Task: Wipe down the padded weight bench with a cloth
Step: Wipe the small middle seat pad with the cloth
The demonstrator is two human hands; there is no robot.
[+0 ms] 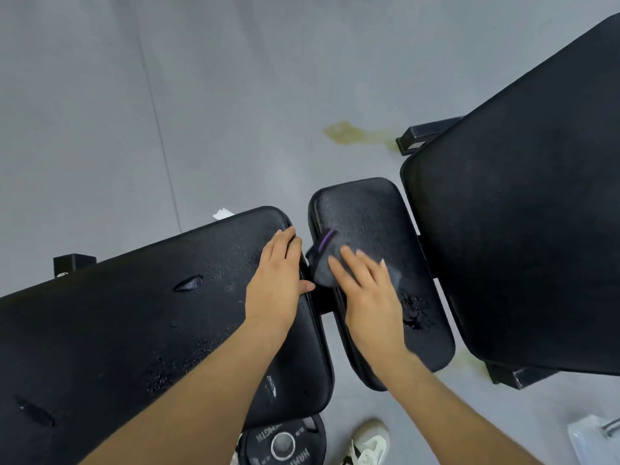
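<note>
While the right hand [364, 290] presses flat on the dark cloth [323, 263], the left hand [276, 280] rests on the end of the long pad [134, 317]. The right fingers [349, 263] are straight and spread wide on top of the cloth. The left fingers [285, 243] lie straight too, with their tips at the pad's edge, and they hold nothing.

The cloth sits on the small seat pad [375, 223], near the gap between the two pads. It has a purple stripe [326, 239]. It looks soft, light and floppy, so it should bunch up easily. A flat palm on its middle is probably the best way to push it along. The pads look squashy and wet with drops, so the cloth may slide fast.

I count one cloth, two hands and three black pads: the long one, the small one, and a big pad [536, 196] on the right. One weight plate [285, 441] lies on the grey floor [100, 95], beside one white shoe [369, 441].
</note>
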